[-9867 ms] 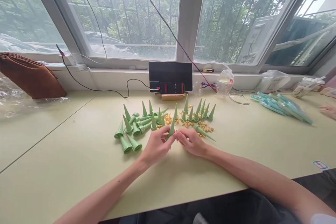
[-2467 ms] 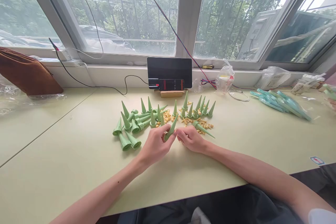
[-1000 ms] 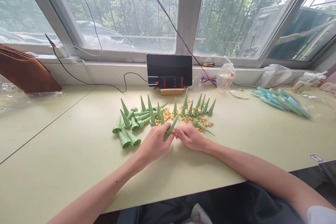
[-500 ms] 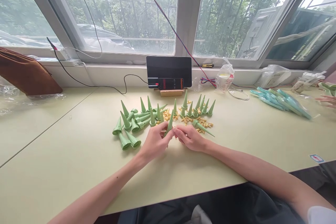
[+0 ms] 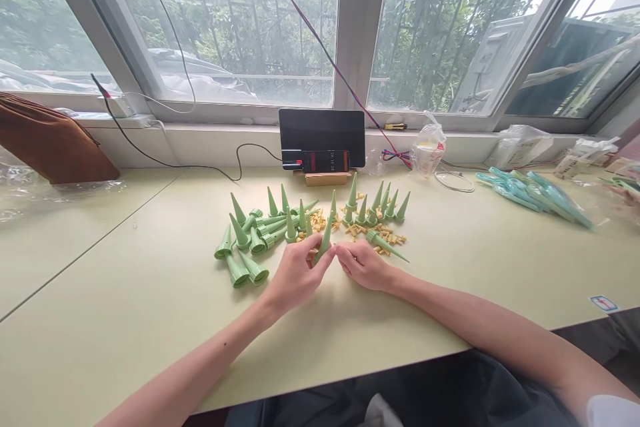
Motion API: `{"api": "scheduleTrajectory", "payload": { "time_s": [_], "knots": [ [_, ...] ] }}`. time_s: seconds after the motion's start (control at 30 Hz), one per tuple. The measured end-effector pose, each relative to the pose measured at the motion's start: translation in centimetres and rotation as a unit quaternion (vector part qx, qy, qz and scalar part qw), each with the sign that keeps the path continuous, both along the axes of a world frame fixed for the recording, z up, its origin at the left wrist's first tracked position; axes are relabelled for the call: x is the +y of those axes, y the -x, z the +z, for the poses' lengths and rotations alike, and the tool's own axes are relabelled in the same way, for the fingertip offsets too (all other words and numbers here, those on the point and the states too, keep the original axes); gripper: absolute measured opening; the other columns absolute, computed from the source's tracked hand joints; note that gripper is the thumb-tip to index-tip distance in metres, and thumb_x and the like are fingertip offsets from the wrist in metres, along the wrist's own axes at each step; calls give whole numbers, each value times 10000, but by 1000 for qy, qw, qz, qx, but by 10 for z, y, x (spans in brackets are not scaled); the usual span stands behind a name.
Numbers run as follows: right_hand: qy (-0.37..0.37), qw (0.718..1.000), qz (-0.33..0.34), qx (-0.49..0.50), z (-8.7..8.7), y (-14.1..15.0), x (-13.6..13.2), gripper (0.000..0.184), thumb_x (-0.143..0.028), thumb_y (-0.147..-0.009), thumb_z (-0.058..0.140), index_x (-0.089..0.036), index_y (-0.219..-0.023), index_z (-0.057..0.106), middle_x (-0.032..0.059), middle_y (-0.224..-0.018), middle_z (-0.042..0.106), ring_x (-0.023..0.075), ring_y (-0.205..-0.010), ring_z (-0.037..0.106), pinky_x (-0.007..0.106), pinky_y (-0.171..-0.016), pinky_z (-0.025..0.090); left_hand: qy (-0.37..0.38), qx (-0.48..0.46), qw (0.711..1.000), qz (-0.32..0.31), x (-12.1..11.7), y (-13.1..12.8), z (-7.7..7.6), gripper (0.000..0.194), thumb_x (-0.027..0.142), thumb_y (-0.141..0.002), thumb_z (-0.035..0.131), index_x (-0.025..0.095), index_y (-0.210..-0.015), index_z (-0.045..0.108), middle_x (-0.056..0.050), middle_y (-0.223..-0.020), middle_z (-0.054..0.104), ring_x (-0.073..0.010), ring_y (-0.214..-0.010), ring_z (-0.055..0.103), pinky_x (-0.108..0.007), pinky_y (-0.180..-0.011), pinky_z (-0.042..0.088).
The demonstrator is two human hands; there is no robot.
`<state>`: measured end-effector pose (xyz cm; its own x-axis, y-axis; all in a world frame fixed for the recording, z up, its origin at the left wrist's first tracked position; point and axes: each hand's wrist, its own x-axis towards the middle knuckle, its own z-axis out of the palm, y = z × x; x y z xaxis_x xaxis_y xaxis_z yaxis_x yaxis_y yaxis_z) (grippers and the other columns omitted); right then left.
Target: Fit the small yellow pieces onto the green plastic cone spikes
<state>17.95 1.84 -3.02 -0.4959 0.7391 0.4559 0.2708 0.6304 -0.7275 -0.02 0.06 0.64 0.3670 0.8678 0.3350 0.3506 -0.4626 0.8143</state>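
Observation:
My left hand [image 5: 299,271] is closed around a green plastic spike [image 5: 325,240], its pointed end tilted up and slightly right. Close against its base, my right hand [image 5: 364,265] has its fingers pinched together; whatever they hold is hidden. Beyond the hands are loose small yellow pegs [image 5: 395,238], with one green spike [image 5: 389,245] lying across some of them. Several more cone-shaped spikes [image 5: 363,208] stand upright at the right of the pile. On the left, other spikes [image 5: 257,268] lie on their sides or stand in a heap.
A phone [image 5: 327,161] showing a timer leans on a black tablet [image 5: 323,127] behind the pile. Teal plastic pieces [image 5: 535,193] lie to the right, near another person's hand [image 5: 627,197]. A brown bag [image 5: 47,140] stands at the far left. Cables run along the sill.
My left hand has tilted the green spike slightly further right. My right hand has barely shifted, its fingers still pinched near the base. At the far right, the other person's hand has moved.

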Motion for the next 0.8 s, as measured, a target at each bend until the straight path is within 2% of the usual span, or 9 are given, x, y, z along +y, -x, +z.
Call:
{"api": "scheduleTrajectory", "payload": {
  "time_s": [0.43, 0.8],
  "knots": [
    [19, 1000, 2, 9, 5, 0, -2, 443, -385, -1012, 343, -175, -631, 427, -37, -554, 432, 77, -486, 385, 215, -509, 327, 30, -26, 999, -1, 0, -1, 1, 274, 400, -896, 537, 162, -776, 598, -7, -694, 577, -104, -562, 527, -209, -453, 420],
    [6, 1000, -4, 8, 1, 0, 0, 453, -353, -1012, 350, -174, -597, 390, -59, -506, 333, 66, -461, 295, 220, -473, 247, 19, -22, 1000, 0, -1, -1, 2, 285, 414, -886, 547, 162, -764, 603, -9, -676, 573, -117, -589, 542, -203, -451, 426]
  ]
}}
